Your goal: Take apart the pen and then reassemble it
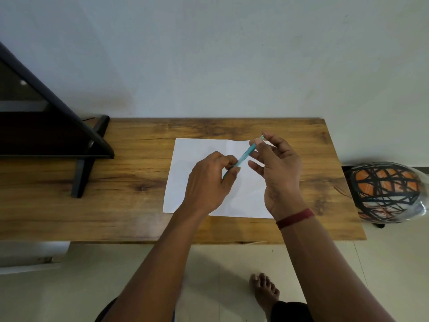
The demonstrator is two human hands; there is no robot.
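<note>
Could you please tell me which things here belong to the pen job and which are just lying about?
Job: teal pen, held by left hand and right hand; white paper beneath, likely the work sheet.
Lying about: dark stand on the table; orange-and-black object in clear plastic beside it.

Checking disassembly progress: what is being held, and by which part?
A slim teal plastic pen: the left hand pinches its near end, the right hand its far end.
</note>
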